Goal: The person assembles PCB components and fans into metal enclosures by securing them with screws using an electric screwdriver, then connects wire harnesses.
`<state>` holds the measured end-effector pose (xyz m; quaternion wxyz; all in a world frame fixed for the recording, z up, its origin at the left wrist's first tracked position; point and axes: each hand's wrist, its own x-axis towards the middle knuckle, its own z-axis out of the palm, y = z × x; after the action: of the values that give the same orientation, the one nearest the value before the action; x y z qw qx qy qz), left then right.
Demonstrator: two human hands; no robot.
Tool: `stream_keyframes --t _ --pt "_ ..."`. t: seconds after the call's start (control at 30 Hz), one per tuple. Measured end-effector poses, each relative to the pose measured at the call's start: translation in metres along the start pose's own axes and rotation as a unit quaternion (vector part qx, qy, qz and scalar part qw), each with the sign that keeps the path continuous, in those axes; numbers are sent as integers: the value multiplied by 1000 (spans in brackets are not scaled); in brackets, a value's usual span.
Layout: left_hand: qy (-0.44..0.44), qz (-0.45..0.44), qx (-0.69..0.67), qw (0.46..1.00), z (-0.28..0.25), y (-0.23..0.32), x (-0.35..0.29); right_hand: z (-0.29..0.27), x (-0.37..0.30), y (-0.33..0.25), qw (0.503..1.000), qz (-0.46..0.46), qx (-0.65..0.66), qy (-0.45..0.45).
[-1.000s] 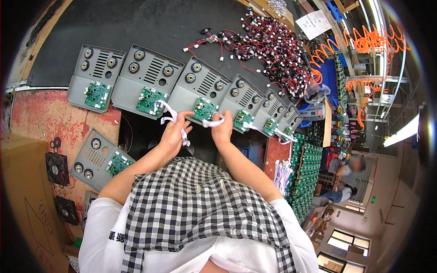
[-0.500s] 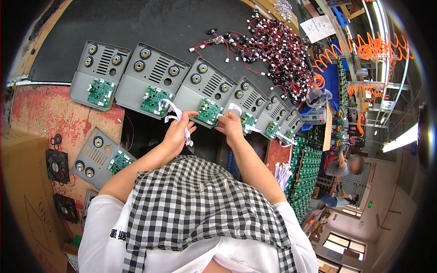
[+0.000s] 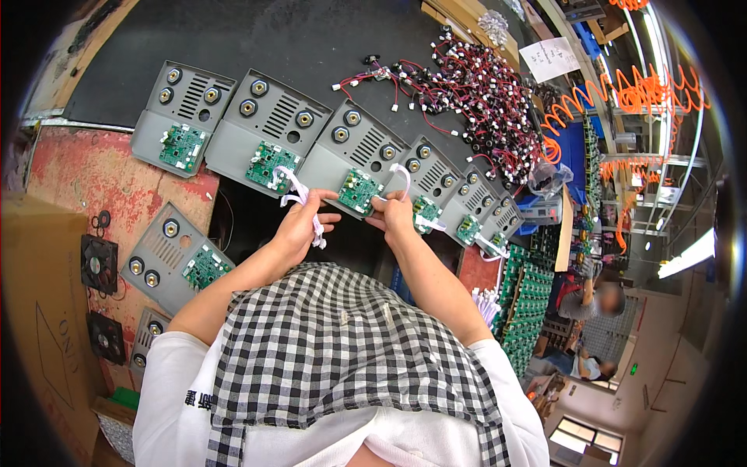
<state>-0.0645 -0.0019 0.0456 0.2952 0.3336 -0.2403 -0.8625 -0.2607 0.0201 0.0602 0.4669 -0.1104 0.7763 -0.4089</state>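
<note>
At the board (image 3: 359,191), your right grip (image 3: 397,217) has brought a pinched cable (image 3: 406,177) close; your left grip (image 3: 297,230) clasps a bundle (image 3: 318,232).

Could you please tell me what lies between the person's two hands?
In the head view, a green circuit board and the lower edge of its grey panel lie between the left hand and the right hand.

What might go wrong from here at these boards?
The bunched white flat cables in the left hand could tangle or snag the green circuit board just beyond. The right hand, pinching a looped white cable at the next green circuit board, might strain small parts. That board's grey metal panel, its near edge over a dark gap, might tip if pressed.
</note>
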Motion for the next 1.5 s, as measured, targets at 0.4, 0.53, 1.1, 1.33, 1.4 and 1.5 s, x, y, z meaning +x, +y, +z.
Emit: stream_keyframes --t 0.4,0.53,1.1,1.33,1.4,1.5 --pt "152 240 144 948 34 1 -62 8 -83 30 887 -239 -192 -345" --pt "185 279 167 927 33 -13 -75 37 -108 -5 755 -437 -334 -357" --pt "242 113 63 962 -32 -7 -74 83 -38 -31 901 -336 -133 -241" --pt "297 75 -63 950 -73 21 -15 113 -31 -15 919 -288 -163 -215" --pt "286 76 -109 949 -75 28 -6 118 -33 -17 920 -279 -187 -203" --pt "252 58 -117 959 -76 33 -1 125 -35 -18 930 -284 -168 -163"
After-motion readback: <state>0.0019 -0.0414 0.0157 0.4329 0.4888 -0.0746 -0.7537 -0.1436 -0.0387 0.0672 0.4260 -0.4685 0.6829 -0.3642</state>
